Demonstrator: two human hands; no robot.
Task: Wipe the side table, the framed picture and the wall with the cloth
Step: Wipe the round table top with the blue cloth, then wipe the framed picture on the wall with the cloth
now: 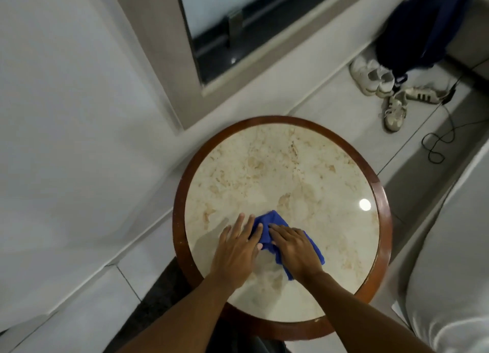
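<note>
Beside a pale wall (66,114), we are leaning over the round marble side table (285,172), pressing the blue cloth (267,224) flat near its front edge, our left hand (235,254) and right hand (297,252) both lying spread on it.

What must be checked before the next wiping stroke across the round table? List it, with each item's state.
1. Blue cloth lies flat on the round marble-topped side table with its wooden rim: ok.
2. Left hand on the cloth: ok, fingertips rest on its left edge, palm on the marble.
3. Right hand on the cloth: ok, pressed flat over its right part.
4. Path ahead across the tabletop: ok, nothing stands on it.
5. Cloth spread out for wiping: not ok, it is bunched between the hands.
6. Framed picture within reach: cannot tell, none in view.
</note>
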